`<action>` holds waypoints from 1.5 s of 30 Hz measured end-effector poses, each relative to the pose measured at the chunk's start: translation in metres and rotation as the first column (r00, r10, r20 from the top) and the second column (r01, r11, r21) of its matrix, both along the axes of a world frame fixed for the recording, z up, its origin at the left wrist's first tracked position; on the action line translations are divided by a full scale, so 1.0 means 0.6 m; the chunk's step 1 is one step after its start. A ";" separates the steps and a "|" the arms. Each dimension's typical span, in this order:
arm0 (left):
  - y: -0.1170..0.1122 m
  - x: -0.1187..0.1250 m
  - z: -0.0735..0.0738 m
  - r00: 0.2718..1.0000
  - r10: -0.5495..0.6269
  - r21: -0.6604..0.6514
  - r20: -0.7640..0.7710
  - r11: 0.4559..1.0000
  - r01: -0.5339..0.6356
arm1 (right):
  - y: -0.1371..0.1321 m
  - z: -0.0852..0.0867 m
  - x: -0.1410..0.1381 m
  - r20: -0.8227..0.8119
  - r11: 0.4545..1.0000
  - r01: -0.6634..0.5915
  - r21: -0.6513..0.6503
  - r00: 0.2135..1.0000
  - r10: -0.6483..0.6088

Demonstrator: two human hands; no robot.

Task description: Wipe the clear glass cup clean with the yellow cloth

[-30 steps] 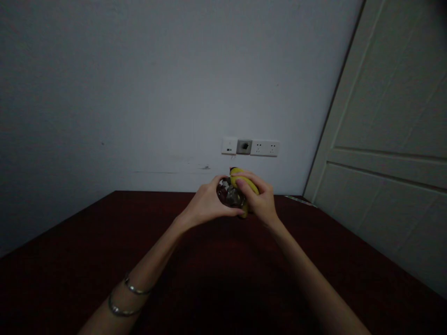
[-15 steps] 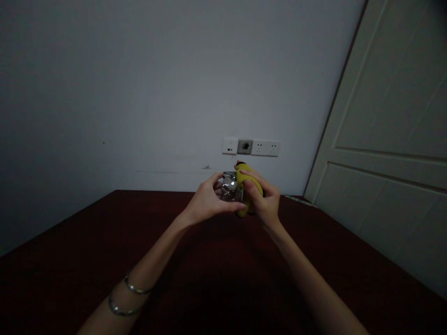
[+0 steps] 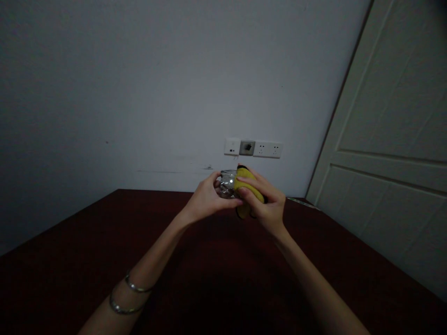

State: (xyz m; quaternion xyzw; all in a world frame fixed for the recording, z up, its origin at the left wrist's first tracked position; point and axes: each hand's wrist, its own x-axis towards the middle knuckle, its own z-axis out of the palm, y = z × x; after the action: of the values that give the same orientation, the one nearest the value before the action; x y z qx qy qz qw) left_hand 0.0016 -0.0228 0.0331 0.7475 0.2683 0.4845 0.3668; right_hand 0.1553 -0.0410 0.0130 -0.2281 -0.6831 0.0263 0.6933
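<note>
My left hand (image 3: 209, 195) is closed around a small clear glass (image 3: 227, 183), held on its side above the table with thumb below and fingers behind. My right hand (image 3: 267, 200) grips a bunched yellow cloth (image 3: 246, 179) with dark edging. The cloth presses against the right end of the glass and hides that end. Part of the cloth hangs below the right fingers. Whether any cloth is inside the glass I cannot tell.
A dark red table (image 3: 104, 232) spreads under both arms and meets a pale wall (image 3: 157, 93). Sockets (image 3: 267, 149) and a grey switch plate (image 3: 247, 147) sit on the wall behind the hands. A panelled door (image 3: 394, 139) stands at the right.
The yellow cloth has turned and shifted slightly in my right hand, covering more of the glass's right side. My left hand keeps its hold on the glass. The view has shifted a little.
</note>
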 end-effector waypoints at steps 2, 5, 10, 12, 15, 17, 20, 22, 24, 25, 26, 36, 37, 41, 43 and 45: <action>-0.002 0.000 -0.001 0.999 0.021 0.015 -0.028 1.000 -0.021 | 0.003 0.002 0.003 0.018 1.000 0.017 -0.011 1.000 -0.017; 0.001 -0.002 -0.008 0.992 0.083 0.070 -0.091 0.995 -0.076 | 0.010 0.006 0.009 -0.017 0.997 0.033 -0.073 0.999 -0.034; 0.018 -0.007 -0.022 0.975 0.188 0.122 -0.114 0.977 -0.174 | 0.008 0.011 0.015 0.141 0.999 -0.006 -0.037 0.990 0.011; 0.023 -0.009 -0.025 0.975 0.198 0.121 -0.105 0.975 -0.185 | 0.006 0.012 0.017 0.263 0.997 -0.066 -0.032 0.962 0.072; 0.024 -0.010 -0.026 0.976 0.197 0.129 -0.092 0.974 -0.185 | 0.008 0.011 0.018 0.299 0.993 -0.101 -0.063 0.947 0.115; 0.023 -0.009 -0.025 0.977 0.194 0.136 -0.090 0.974 -0.181 | 0.014 0.009 0.017 0.209 0.993 -0.076 -0.086 0.974 0.093; 0.020 -0.007 -0.024 0.975 0.198 0.138 -0.103 0.973 -0.183 | 0.022 0.007 0.013 0.039 0.989 -0.038 -0.145 0.998 0.044; 0.020 -0.006 -0.023 0.970 0.211 0.141 -0.122 0.971 -0.194 | 0.022 0.006 0.009 -0.018 0.986 -0.033 -0.166 0.999 0.031; 0.022 -0.006 -0.022 0.964 0.226 0.141 -0.138 0.968 -0.207 | 0.017 0.007 0.007 0.019 0.990 -0.034 -0.134 0.999 0.037; 0.023 -0.006 -0.022 0.965 0.225 0.140 -0.137 0.969 -0.206 | 0.014 0.007 0.006 0.071 0.994 -0.039 -0.105 0.996 0.046; 0.024 -0.006 -0.022 0.968 0.214 0.136 -0.132 0.971 -0.196 | 0.010 0.007 0.005 0.135 0.996 -0.048 -0.073 0.989 0.057; 0.014 -0.003 -0.017 0.919 0.338 0.232 -0.200 0.928 -0.291 | 0.015 0.003 -0.006 -0.031 0.988 -0.007 -0.153 1.000 0.002; 0.014 -0.003 -0.017 0.912 0.352 0.242 -0.211 0.923 -0.300 | 0.016 0.002 -0.007 -0.045 0.986 -0.005 -0.168 0.999 -0.003; 0.018 -0.004 -0.020 0.910 0.350 0.260 -0.222 0.921 -0.290 | 0.011 0.004 -0.003 0.117 0.998 -0.005 -0.067 0.993 0.013; 0.019 -0.005 -0.021 0.911 0.344 0.265 -0.227 0.922 -0.282 | 0.006 0.007 0.000 0.230 0.999 -0.032 -0.005 0.973 0.032; 0.018 -0.006 -0.021 0.908 0.343 0.275 -0.241 0.921 -0.275 | 0.005 0.008 0.002 0.261 0.999 -0.029 0.022 0.965 0.022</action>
State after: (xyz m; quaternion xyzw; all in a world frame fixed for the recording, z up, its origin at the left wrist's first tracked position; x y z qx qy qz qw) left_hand -0.0019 -0.0118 0.0207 0.7949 0.3746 0.4526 0.1515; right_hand 0.1567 -0.0381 0.0177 -0.2119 -0.7713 -0.0037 0.6001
